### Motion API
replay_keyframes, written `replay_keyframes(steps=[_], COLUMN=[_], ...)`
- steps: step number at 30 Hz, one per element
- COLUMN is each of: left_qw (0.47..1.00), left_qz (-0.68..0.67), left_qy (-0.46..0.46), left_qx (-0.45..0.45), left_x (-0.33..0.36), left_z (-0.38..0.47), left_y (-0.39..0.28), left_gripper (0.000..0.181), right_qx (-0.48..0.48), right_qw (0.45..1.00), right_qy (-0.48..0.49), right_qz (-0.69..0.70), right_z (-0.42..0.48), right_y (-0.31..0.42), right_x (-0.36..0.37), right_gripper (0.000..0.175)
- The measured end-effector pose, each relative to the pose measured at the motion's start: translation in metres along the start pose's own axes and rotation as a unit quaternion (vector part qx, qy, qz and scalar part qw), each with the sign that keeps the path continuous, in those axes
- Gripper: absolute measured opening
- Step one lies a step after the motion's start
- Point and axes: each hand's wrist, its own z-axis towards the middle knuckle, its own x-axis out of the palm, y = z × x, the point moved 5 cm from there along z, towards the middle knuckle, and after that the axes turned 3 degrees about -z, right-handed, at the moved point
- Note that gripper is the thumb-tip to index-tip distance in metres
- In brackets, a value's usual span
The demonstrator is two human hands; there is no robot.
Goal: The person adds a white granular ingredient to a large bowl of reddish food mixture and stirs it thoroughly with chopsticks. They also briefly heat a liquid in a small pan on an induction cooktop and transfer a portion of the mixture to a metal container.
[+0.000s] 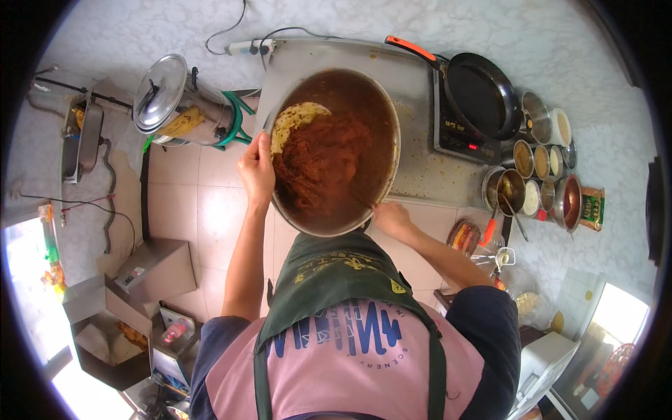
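Observation:
A large round metal pot [397, 152] is tipped towards me, its near rim against my dark green apron [336, 273]. Thick reddish-brown paste [328, 157] is heaped inside, and brown residue coats the wall. A pale, speckled patch [302, 115] shows at the upper left of the paste. My left hand [257, 170] grips the left rim, thumb up along the edge. At the lower right rim, my right hand [392, 220] is closed around what looks like the handle of a utensil; its working end is hidden in the paste.
A stained steel counter [420, 178] lies beyond the pot. On it, a black frying pan [480, 97] rests on an induction cooker [464, 144]. Several seasoning containers [531, 197] crowd the right end. A lidded steel pot [184, 113] stands left; an open cardboard box [113, 336] sits lower left.

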Motion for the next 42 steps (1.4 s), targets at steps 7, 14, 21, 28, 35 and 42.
replay_keyframes(steps=[7, 14, 21, 28, 35, 42], left_qw=[0.999, 0.995, 0.975, 0.951, 0.958, 0.996], left_qz=[0.036, -0.007, -0.100, -0.210, -0.199, -0.061], left_qy=[-0.017, -0.103, -0.103, -0.137, -0.122, 0.015], left_qx=[-0.016, 0.007, -0.172, -0.183, -0.166, -0.057], left_x=[-0.011, -0.040, -0.066, -0.047, -0.050, -0.036], left_z=[-0.030, -0.090, -0.035, -0.051, -0.014, 0.002], left_y=[-0.013, 0.044, 0.168, 0.194, 0.156, 0.056], left_gripper=[0.029, 0.032, 0.041, 0.040, 0.039, 0.037], right_qx=[-0.095, 0.059, 0.038, 0.087, -0.072, -0.007], right_qw=[0.960, 0.667, 0.957, 0.986, 0.996, 0.996], right_qy=[-0.002, 0.436, 0.081, -0.018, -0.014, -0.065], right_qz=[0.263, 0.601, -0.276, -0.140, -0.048, -0.064], right_z=[0.005, 0.010, -0.010, 0.076, 0.030, 0.069], right_y=[0.075, 0.015, 0.038, 0.025, 0.061, 0.016], right_x=[-0.014, -0.048, -0.214, -0.124, -0.093, -0.085], right_gripper=[0.036, 0.038, 0.033, 0.022, 0.020, 0.026])
